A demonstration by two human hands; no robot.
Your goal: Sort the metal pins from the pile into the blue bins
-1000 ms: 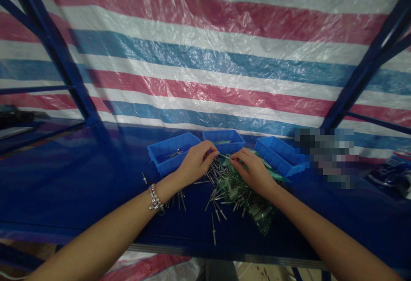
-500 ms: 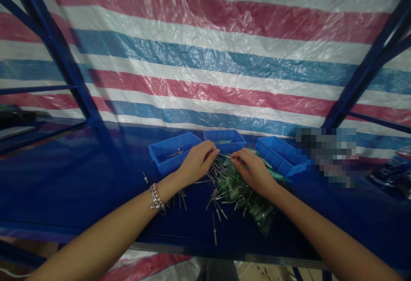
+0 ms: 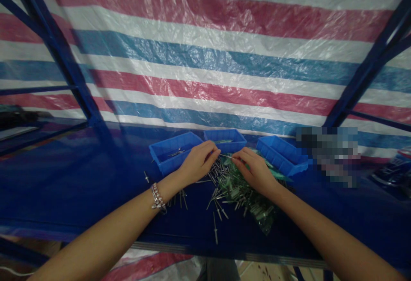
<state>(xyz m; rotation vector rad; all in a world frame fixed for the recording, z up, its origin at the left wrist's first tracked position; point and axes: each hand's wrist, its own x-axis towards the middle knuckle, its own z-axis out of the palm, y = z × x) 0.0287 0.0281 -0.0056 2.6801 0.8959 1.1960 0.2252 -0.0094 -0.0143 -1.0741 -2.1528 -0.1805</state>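
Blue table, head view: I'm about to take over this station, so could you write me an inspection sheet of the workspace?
Surface: blue table, with metal pins lying directly on it.
Job's things: pile of metal pins; clear green plastic around more pins; three blue bins, the left one holding pins.
Clutter: stray pins outside the pile, one near the front edge; items at far right pixelated, cannot tell.
Hands: left hand and right hand pinch one thin pin between them.
Cables: possibly a white one, lower left, below the table.
Surroundings: striped sheet behind, blue frame either side.
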